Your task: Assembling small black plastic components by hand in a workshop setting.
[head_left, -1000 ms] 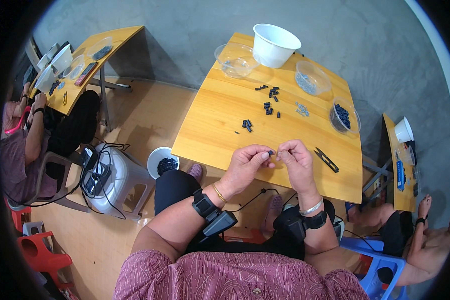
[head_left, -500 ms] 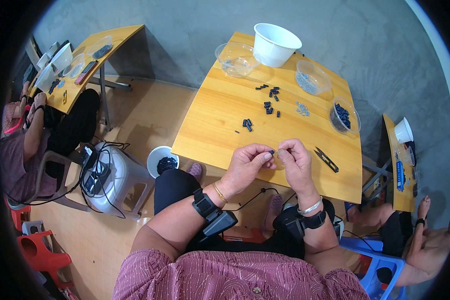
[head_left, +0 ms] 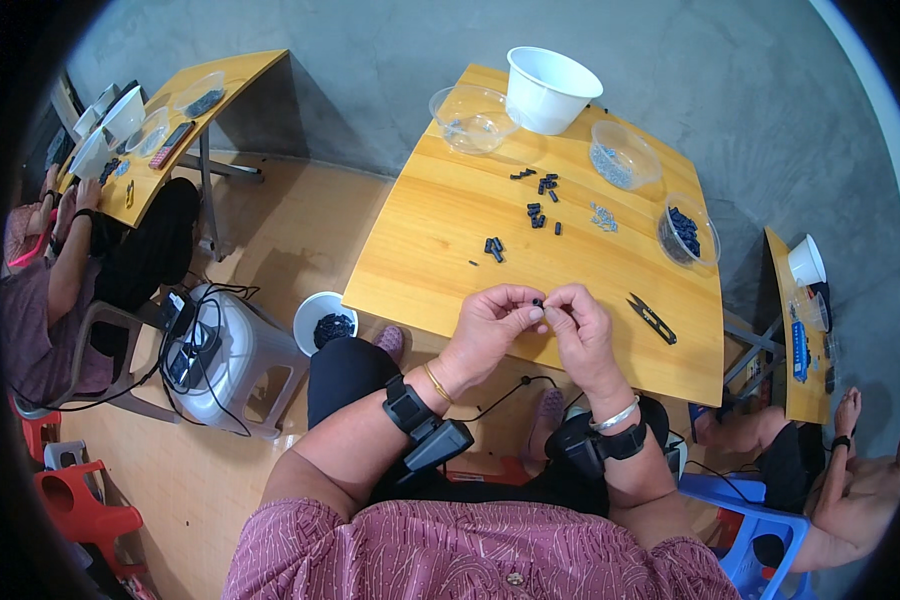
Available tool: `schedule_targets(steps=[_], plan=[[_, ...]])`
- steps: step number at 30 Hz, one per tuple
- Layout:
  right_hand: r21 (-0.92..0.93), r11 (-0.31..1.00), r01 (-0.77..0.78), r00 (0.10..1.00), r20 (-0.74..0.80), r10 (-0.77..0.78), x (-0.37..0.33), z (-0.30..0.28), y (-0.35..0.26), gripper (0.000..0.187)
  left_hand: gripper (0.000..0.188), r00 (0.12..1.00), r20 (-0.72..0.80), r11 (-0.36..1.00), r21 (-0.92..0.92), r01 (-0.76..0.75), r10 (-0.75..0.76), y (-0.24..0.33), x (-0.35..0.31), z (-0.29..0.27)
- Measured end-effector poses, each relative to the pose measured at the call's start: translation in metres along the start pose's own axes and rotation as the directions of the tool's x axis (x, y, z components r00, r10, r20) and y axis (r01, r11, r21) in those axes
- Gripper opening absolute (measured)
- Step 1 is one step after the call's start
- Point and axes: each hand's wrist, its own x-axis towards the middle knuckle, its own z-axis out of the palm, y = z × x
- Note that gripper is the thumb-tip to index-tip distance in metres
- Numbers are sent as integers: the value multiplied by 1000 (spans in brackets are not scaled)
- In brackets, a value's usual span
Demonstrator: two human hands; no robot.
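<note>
Against a grey wall (head_left: 390, 110) stands a wooden table (head_left: 430, 220); over its near side, the left hand (head_left: 484, 330) pinches a small black cylinder (head_left: 537, 302), the right hand (head_left: 582, 334) meeting it, its grip hard to tell.

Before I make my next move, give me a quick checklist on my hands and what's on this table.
1. Small black cylinder held in the left hand's grip: ok.
2. Right hand brought up close beside the left: ok.
3. Anything small inside the right hand's pinch: cannot tell, hidden from view.
4. Thread snips lying on the tabletop, apart from both hands: ok.
5. Small silver bits all inside the clear round tub: not ok, a cluster lies loose on the tabletop.
</note>
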Motion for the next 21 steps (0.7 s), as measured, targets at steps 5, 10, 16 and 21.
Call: schedule_targets(steps=[5,10,16,21], plan=[[140,990,-18,1000,-22,21,-4,2,17,2,15,996,58,998,-6,-65,65,0,1,2],[178,982,-67,997,-18,71,-3,-1,10,2,13,994,78,998,-2,-70,70,0,-2,1],[17,999,32,998,-57,-31,1,-9,8,2,15,998,48,999,11,-43,43,-3,-3,4],[-20,999,34,999,-32,-35,4,-9,7,2,15,996,52,990,116,-81,75,-6,-1,3]])
